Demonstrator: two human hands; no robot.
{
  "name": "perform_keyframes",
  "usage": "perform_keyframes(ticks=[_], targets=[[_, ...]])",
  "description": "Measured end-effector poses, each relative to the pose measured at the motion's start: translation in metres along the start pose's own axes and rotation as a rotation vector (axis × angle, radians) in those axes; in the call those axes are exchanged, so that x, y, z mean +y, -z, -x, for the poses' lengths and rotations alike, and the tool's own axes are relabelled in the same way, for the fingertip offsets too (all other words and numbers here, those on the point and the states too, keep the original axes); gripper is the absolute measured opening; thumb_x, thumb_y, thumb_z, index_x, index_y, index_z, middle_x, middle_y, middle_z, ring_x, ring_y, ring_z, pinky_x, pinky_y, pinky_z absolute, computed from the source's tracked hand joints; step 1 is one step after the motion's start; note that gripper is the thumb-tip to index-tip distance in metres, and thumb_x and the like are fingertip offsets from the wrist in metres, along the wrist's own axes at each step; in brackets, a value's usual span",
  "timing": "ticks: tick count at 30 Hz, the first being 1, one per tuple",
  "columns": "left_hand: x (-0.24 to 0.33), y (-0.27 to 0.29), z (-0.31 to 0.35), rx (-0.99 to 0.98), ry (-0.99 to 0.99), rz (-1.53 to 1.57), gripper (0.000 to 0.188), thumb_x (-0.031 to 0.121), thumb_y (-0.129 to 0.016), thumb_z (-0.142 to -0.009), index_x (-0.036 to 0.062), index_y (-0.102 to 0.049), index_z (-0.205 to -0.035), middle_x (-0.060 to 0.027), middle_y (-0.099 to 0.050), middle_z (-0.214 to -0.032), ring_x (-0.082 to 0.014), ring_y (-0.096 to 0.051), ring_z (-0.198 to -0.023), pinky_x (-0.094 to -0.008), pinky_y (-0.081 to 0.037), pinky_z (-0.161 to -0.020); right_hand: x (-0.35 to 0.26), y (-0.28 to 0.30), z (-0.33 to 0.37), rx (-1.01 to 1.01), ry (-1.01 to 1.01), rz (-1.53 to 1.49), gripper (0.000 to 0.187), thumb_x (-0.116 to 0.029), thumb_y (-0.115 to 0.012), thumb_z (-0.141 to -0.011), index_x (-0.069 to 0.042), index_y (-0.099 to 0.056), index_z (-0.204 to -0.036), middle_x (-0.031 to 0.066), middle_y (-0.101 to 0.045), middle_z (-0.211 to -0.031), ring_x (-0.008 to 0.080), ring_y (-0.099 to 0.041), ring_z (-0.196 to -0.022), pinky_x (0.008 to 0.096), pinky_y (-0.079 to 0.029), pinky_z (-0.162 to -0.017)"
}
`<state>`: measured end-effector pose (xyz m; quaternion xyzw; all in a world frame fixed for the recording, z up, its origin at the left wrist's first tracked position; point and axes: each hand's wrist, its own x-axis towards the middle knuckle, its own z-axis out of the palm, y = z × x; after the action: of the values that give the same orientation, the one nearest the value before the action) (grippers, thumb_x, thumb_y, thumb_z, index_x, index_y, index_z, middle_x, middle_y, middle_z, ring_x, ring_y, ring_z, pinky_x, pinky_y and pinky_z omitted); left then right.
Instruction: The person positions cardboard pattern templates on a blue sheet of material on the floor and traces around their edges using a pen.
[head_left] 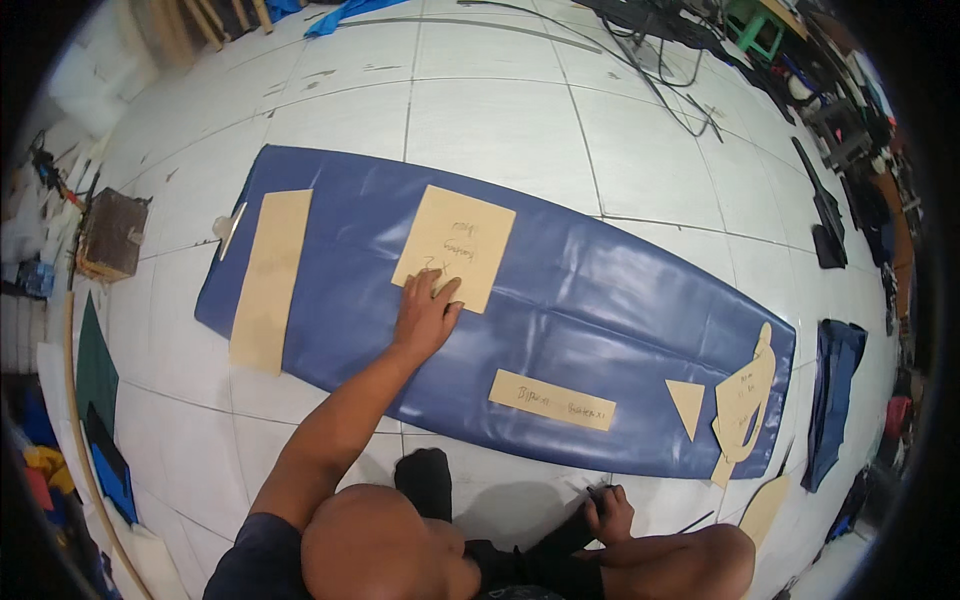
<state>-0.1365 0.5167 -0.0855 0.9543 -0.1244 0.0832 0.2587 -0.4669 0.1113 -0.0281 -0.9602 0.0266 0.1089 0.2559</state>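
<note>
My left hand (428,312) lies with its fingers spread on the lower edge of a squarish tan card template (470,225) with handwriting on it. Beneath is a large blue glossy sheet (350,250), spread on the floor. Down by my right foot, my right hand (614,516) is closed around a thin, dark, pen-like thing (592,491), mostly hidden by the fingers. Other tan templates rest on the sheet: a long strip (272,285) at the left, a short written strip (552,400) below the middle, a triangle (686,405) and a curved piece with a slot (737,400) at the right.
A metal clip (231,232) grips the sheet's left edge. On the white tiled floor (480,120) stand a brown block (112,235) and folded dark-blue material (835,400). Black cords (655,85) trail at the back. Another tan piece (764,510) lies beside my right knee.
</note>
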Motion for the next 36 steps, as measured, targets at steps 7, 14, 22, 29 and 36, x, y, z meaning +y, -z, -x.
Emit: perform_keyframes(ticks=[7, 14, 22, 29, 36], targets=[[0.004, 0.005, 0.002, -0.029, 0.018, -0.010, 0.041, 0.025, -0.067, -0.094, 0.0077, -0.065, -0.131, -0.0212, -0.052, -0.136, -0.0406, -0.043, -0.135, -0.0551, -0.030, -0.118, 0.008, -0.006, 0.004, -0.056, -0.047, 0.034, 0.028, -0.026, -0.074, -0.083, -0.010, -0.063, -0.103, 0.0142, -0.060, -0.100, 0.0407, -0.065, -0.083, 0.0511, -0.055, -0.068], [0.000, 0.006, -0.004, -0.051, 0.025, 0.000, 0.042, 0.024, -0.068, -0.093, 0.0074, -0.065, -0.132, -0.0208, -0.051, -0.137, -0.0405, -0.043, -0.134, -0.0551, -0.030, -0.118, 0.002, 0.001, -0.002, -0.033, -0.003, 0.018, 0.025, -0.025, -0.075, -0.083, -0.007, -0.064, -0.097, 0.0143, -0.060, -0.094, 0.0387, -0.066, -0.078, 0.0483, -0.056, -0.066], [0.006, 0.007, -0.003, -0.067, 0.033, 0.006, 0.041, 0.024, -0.068, -0.094, 0.0075, -0.066, -0.132, -0.0221, -0.052, -0.137, -0.0407, -0.044, -0.134, -0.0549, -0.032, -0.117, 0.007, -0.002, 0.001, -0.017, -0.018, 0.034, 0.026, -0.026, -0.076, -0.084, -0.007, -0.065, -0.097, 0.0146, -0.060, -0.094, 0.0387, -0.066, -0.078, 0.0488, -0.056, -0.067], [0.006, 0.012, -0.002, -0.060, 0.025, -0.002, 0.041, 0.024, -0.067, -0.094, 0.0071, -0.066, -0.131, -0.0224, -0.053, -0.136, -0.0414, -0.045, -0.133, -0.0552, -0.033, -0.116, 0.007, -0.004, 0.001, -0.029, -0.031, 0.018, 0.026, -0.029, -0.075, -0.084, -0.008, -0.067, -0.097, 0.0144, -0.060, -0.094, 0.0384, -0.066, -0.079, 0.0491, -0.056, -0.067], [0.012, 0.010, -0.007, -0.046, 0.001, -0.018, 0.040, 0.024, -0.067, -0.094, 0.0063, -0.066, -0.129, -0.0228, -0.053, -0.134, -0.0421, -0.047, -0.129, -0.0546, -0.035, -0.114, 0.008, 0.000, 0.004, -0.040, -0.043, 0.063, 0.024, -0.026, -0.073, -0.084, -0.009, -0.067, -0.100, 0.0137, -0.062, -0.096, 0.0373, -0.067, -0.081, 0.0477, -0.057, -0.068]])
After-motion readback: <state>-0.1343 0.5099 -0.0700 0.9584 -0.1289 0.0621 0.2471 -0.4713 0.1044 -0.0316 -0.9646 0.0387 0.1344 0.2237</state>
